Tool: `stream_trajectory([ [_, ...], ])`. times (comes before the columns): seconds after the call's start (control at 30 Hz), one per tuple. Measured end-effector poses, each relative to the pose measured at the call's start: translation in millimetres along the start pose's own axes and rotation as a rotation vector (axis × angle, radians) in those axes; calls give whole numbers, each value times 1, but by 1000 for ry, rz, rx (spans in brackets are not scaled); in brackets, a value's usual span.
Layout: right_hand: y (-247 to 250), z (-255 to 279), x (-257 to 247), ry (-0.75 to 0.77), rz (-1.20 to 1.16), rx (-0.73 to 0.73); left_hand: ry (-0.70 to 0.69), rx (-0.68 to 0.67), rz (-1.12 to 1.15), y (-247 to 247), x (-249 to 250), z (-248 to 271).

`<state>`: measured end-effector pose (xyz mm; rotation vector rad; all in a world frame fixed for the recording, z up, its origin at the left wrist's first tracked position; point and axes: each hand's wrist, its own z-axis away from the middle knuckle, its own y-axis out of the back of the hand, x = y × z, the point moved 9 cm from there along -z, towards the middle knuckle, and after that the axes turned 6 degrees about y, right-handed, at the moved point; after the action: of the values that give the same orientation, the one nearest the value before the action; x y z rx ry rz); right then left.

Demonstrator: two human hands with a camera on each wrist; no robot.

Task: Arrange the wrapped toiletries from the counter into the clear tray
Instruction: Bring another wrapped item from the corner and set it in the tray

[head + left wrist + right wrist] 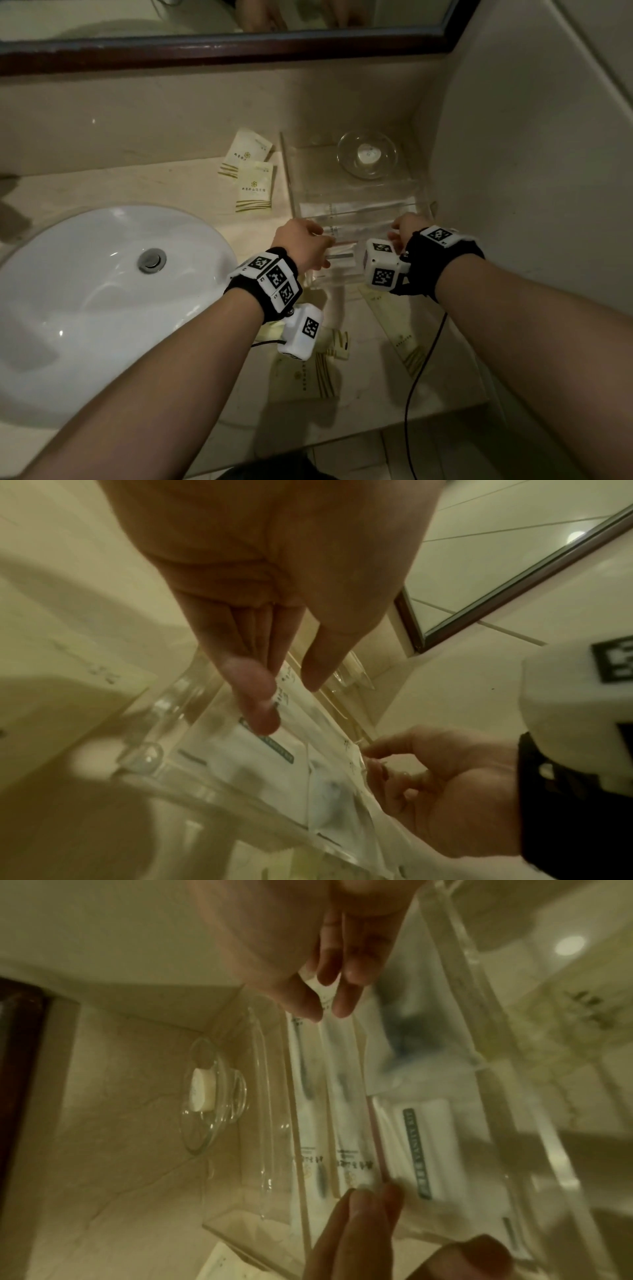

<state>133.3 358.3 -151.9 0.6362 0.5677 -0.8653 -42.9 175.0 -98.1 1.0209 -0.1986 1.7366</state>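
Nearest me, cream packets (305, 373) lie on the counter's (370, 394) front edge. Over the clear tray's (423, 209) near end, my left hand (303, 241) and right hand (406, 228) each pinch an end of a wrapped toothbrush pack (346, 1085). Beyond, two sachets (255, 186) lean against the back wall.

The beige counter (191, 185) bears the clear tray (286, 164), cream sachets (255, 190) (two overlapping) and an inset sink (102, 274)

Dim yellowish light; wrist views motion-blurred, edges warped; head view sharper.
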Motion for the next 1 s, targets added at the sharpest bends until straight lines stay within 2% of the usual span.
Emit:
stream_trajectory([
  [0.1, -3, 32, -13, 18, 77, -33, 9, -33, -63, -7, 0, 0],
  [0.37, -12, 51, -23, 66, 295, -8, -24, -86, -148, -9, 5, -1],
  [0.5, -7, 65, -20, -29, 232, 102, 20, -126, -18, -5, 3, 1],
  [0.6, -7, 67, -21, -27, 192, 133, 72, -137, 130, 0, 1, 4],
  [0.9, 0, 99, -19, 1, 255, 130, 106, -120, 321, 19, 4, 25],
  [1.0, -1, 112, -18, 21, 237, 79, 87, -101, 323, 22, 4, 38],
])
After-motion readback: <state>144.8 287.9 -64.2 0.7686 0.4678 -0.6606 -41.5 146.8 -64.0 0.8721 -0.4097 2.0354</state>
